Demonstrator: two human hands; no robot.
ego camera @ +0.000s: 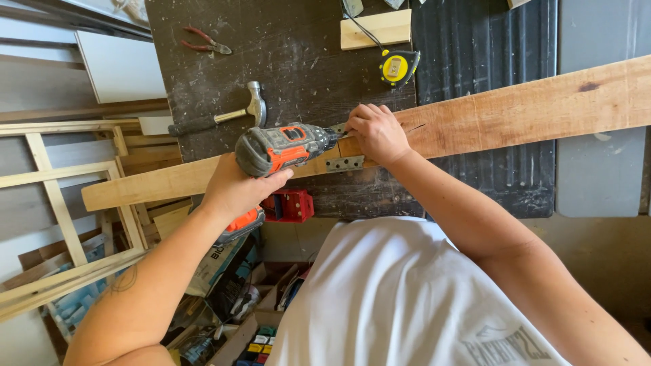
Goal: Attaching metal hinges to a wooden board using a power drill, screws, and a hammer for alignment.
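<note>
Left hand (234, 190) wrapped tight round grip of orange-grey cordless drill (281, 148), fingers fully closed on handle. Drill nose points toward right fingertips. Right hand (376, 132) curled on long wooden plank (515, 112), thumb and forefinger pinched at drill tip; whether screw held, cannot tell. Metal hinge plate (344, 163) lies on plank just below right fingers. Hammer (217, 116) on dark workbench (291, 47) beyond left fingers, near drill. Yellow tape measure (397, 66) beyond right fingers. Pliers (203, 41) well apart, far corner.
</note>
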